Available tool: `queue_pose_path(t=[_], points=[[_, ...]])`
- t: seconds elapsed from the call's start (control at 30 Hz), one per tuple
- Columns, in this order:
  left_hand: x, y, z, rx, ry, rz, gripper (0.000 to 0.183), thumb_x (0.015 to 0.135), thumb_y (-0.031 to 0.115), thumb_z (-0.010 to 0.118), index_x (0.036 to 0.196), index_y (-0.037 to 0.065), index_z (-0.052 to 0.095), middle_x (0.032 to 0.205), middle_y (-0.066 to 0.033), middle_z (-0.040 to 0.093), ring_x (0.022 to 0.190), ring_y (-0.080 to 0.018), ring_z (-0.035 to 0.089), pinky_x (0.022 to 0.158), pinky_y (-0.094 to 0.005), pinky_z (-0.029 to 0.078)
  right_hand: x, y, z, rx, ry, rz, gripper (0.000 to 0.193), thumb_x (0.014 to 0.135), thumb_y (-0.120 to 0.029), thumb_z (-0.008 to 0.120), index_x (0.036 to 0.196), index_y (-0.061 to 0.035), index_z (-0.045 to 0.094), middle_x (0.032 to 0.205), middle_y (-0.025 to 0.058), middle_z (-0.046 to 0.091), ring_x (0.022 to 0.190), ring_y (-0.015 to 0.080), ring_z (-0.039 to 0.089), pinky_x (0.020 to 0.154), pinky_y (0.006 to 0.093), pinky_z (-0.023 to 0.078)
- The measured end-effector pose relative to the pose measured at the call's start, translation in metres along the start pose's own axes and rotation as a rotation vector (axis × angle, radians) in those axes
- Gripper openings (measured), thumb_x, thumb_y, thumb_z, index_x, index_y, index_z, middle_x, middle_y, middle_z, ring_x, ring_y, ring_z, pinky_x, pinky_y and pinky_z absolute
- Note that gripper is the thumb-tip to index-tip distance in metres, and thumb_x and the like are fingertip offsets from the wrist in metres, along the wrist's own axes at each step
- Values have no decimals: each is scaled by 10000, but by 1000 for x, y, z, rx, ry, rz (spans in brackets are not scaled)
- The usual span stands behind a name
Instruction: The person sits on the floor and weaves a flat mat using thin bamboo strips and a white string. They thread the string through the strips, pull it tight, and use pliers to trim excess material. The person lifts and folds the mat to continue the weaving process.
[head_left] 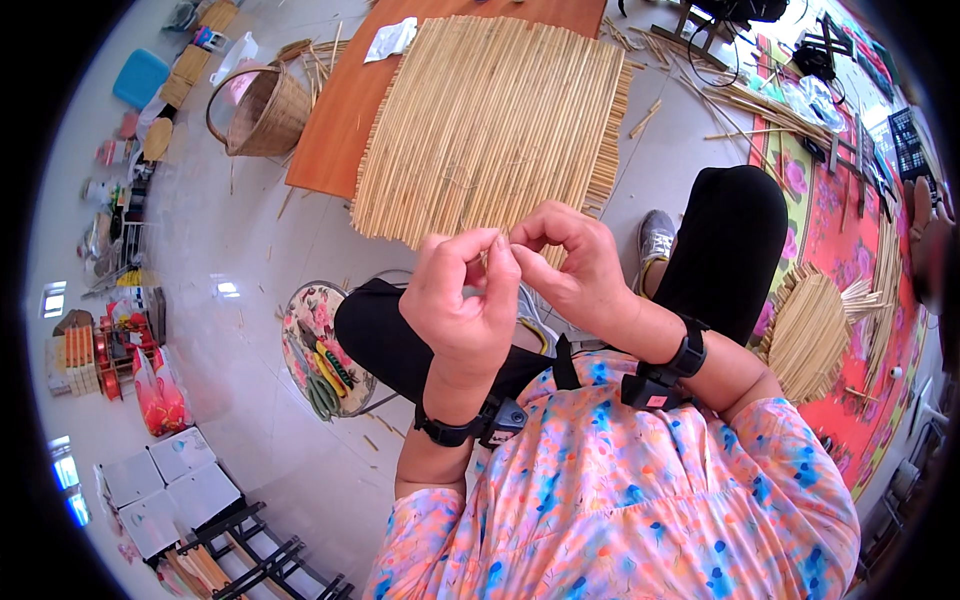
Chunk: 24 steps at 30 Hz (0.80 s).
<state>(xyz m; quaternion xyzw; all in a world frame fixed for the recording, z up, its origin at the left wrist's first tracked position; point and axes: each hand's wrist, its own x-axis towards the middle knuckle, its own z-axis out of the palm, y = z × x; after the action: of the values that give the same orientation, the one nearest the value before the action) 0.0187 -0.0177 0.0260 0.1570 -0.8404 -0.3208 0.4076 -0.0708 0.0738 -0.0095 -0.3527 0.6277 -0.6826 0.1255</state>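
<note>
My left hand [462, 295] and my right hand [578, 262] meet in front of me, each closed in a pinch of thumb and forefinger. Their fingertips almost touch. Whatever lies between them, if anything, is too fine to make out. Just beyond the hands, a mat of straw-coloured stalks [490, 130] laid side by side covers most of an orange-brown table [328, 130]. Thin thread-like lines cross the near part of the mat. Both hands are raised above my lap, apart from the mat.
A woven basket [268, 112] stands left of the table. By my left knee, a round flowered stool [305, 310] carries several tools with coloured handles. Loose stalks [770, 105] and a round stalk piece [810, 325] lie on a red flowered cloth [835, 230] at the right. White boxes [170, 480] sit lower left.
</note>
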Motion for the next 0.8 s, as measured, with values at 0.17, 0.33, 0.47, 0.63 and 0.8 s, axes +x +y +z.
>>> queue_pose_path(t=[0.17, 0.33, 0.47, 0.63, 0.8], points=[[4, 0, 8, 24, 66, 105, 135, 711, -3, 675, 808, 39, 590, 758, -61, 597, 564, -148, 571, 473, -245, 456, 0, -1, 1, 2, 18, -16, 90, 740, -74, 671, 761, -7, 614, 705, 70, 583, 631, 156, 567, 577, 272, 461], [2, 3, 10, 58, 64, 82, 137, 707, -5, 666, 772, 46, 557, 763, -78, 612, 591, -178, 598, 494, -266, 479, 0, -1, 1, 13, 37, -19, 87, 738, -64, 676, 761, -10, 611, 713, 65, 583, 632, 152, 559, 579, 266, 456], [3, 4, 11, 90, 68, 108, 137, 705, -3, 666, 762, 44, 550, 759, -85, 617, 611, -217, 618, 509, -288, 494, 1, -1, 0, 17, 39, -22, 98, 738, -64, 691, 756, -12, 610, 713, 59, 580, 632, 145, 557, 579, 260, 454], [4, 5, 10, 112, 76, 131, 139, 702, -3, 666, 757, 41, 546, 755, -93, 623, 641, -243, 635, 534, -307, 515, 1, -4, 0, -6, 51, -22, 119, 732, -71, 709, 750, -13, 607, 706, 52, 578, 631, 131, 556, 577, 252, 451], [4, 5, 10, 133, 92, 168, 141, 701, -5, 669, 757, 36, 546, 759, -106, 629, 663, -253, 647, 557, -313, 531, 0, -2, 1, 11, 59, -13, 116, 731, -68, 711, 747, -14, 610, 700, 49, 580, 626, 126, 556, 574, 247, 449]])
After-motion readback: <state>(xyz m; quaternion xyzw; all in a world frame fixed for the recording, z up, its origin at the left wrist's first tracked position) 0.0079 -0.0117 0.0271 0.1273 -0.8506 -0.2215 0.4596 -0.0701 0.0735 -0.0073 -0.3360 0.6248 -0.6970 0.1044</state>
